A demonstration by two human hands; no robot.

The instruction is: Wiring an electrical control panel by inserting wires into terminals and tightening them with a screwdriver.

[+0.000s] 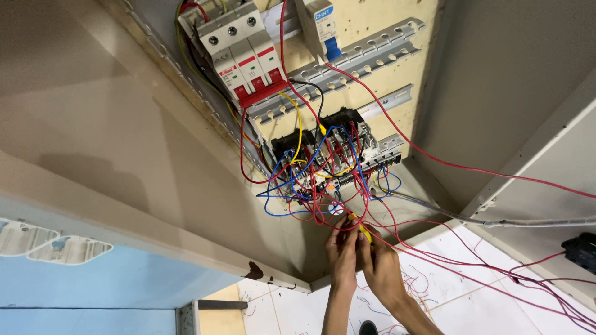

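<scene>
A: Hands?

B: Both raised at 6 o'clock in frame, pressed side by side. Left hand [341,249] and right hand [380,265] meet on a yellow-handled tool [365,232]; a slim plastic grip, only a short yellow bit shows. Right fingers clamped around it. Left fingers curled together at the same spot, pinching near the tool and the red wires [347,218]; can't tell which.

A: What's above?

B: Wire tangle [316,186] at 12 o'clock of the hands: thin, glossy insulated strands, mostly red, several blue, a few yellow, one black loop. It hangs off a black terminal block cluster [335,149].

A: Board?

B: Beige perforated backplate [372,74] in a beige metal cabinet. Two slotted grey metal rails [347,65] run diagonally. One white three-pole breaker [239,46] with red levers at 11 o'clock, one narrow white breaker with a blue lever [321,28] at 12.

A: Below?

B: White tiled floor [447,279] at 5 o'clock, littered with wire offcuts. Grey corrugated conduit [528,221] at 3 o'clock.
</scene>
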